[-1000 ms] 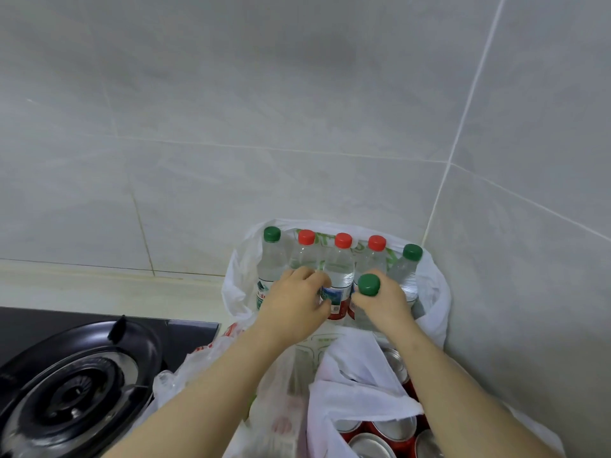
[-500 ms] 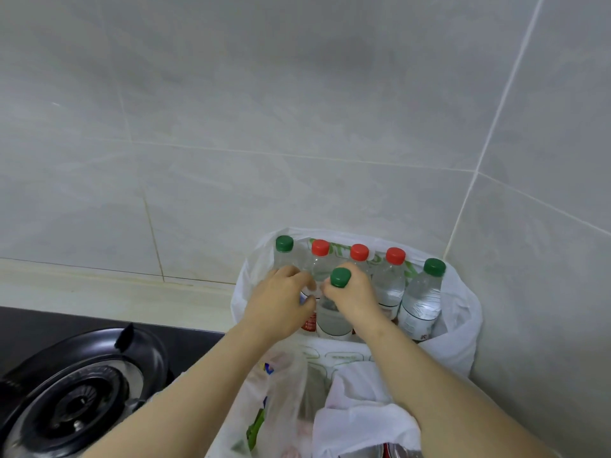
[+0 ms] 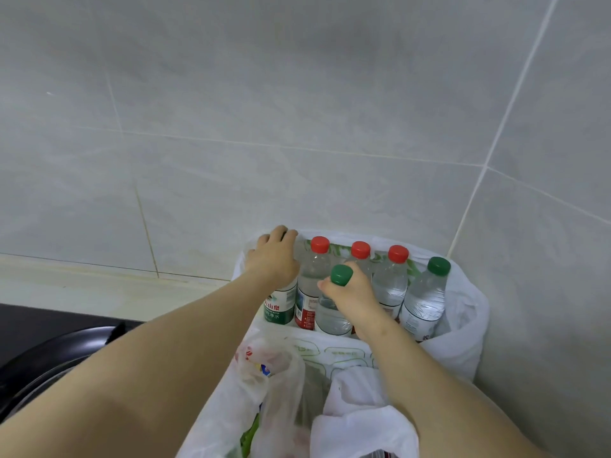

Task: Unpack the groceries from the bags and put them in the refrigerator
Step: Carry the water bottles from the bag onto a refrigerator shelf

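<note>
In the corner where the two tiled walls (image 3: 297, 110) met, inside the open white bag (image 3: 469, 312), gripped the green-capped bottle (image 3: 332, 317) by the neck with the right hand (image 3: 355, 299). Curled the fingers close under the cap and clamped them on the clear plastic, thumb toward the left. Held it upright at the front of the bag, right against the row behind.

Had the left hand (image 3: 274, 256) on the green-labelled bottle (image 3: 280, 307) at the row's left end, fingers bent together down over its top, hiding the cap. Had three red-capped bottles (image 3: 320, 244) next to that one along the back wall, upright and touching side by side. Had the far-right bottle (image 3: 425, 299), also green-capped, leaning a little toward the side wall at the end of the row.

Stretched both bare forearms over two more bags nearer the body: a thin clear bag (image 3: 271, 375) with coloured packets showing dimly through it, and a crumpled white sack (image 3: 360, 421) just to its right. Could not tell what lay inside the sack.

Had a black gas burner (image 3: 49, 365) at the lower left, well apart from the bottles, below a pale counter strip along the foot of the wall.
</note>
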